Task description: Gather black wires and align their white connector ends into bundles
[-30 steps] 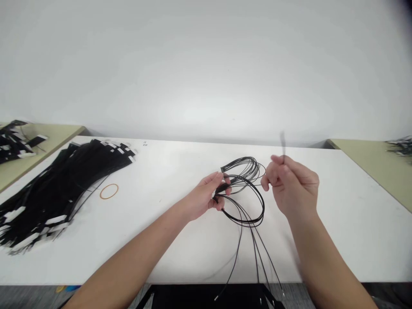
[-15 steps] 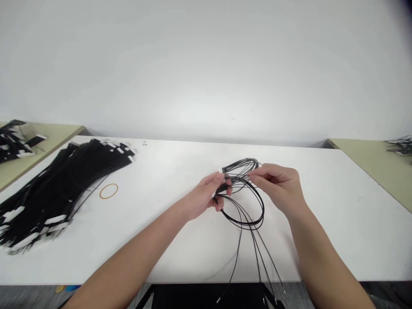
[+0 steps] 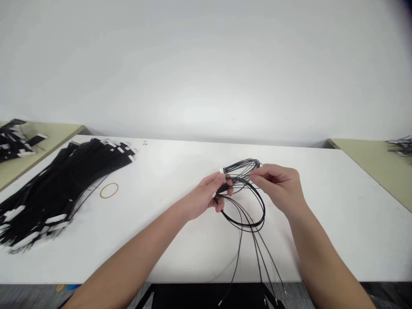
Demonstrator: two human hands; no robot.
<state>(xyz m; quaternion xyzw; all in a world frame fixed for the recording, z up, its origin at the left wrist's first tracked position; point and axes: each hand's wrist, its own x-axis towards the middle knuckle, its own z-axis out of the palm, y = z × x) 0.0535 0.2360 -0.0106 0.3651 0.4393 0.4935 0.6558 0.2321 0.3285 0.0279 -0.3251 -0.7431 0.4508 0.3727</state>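
Note:
My left hand grips a bundle of thin black wires by a white connector at one end. The wires fan out to the right in two loops. Several loose ends hang down past the table's front edge, with small pale tips. To the right of the loops, my right hand pinches the wires between thumb and forefinger; exactly how many strands are held I cannot tell. The palm side of the left hand hides part of the bundle.
On the left of the white table lies a large heap of black wire bundles with white ends. A tan rubber band rests beside it. Side tables hold more wires at far left and dark wires at far right.
Both hands keep their grip in nearly the same place. The wire loops have shifted very slightly to the right and down.

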